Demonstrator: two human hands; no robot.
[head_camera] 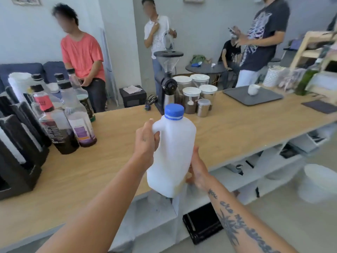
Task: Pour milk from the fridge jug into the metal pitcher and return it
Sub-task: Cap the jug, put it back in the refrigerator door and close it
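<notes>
A white plastic milk jug point(173, 152) with a blue screw cap point(174, 110) is upright in the air over the near edge of the wooden counter point(237, 132). My left hand point(145, 141) is wrapped around the jug's handle on its left side. My right hand point(197, 168) presses against the jug's lower right side near its base. The cap is on. No metal pitcher is in view.
Several syrup bottles point(73, 121) and black cup holders point(16, 152) stand at the counter's left. A coffee grinder point(167, 81), lidded jars point(191, 101) and a grey tray point(255, 98) with a white cup point(253, 89) sit further back. Several people stand beyond the counter. Shelves lie under it.
</notes>
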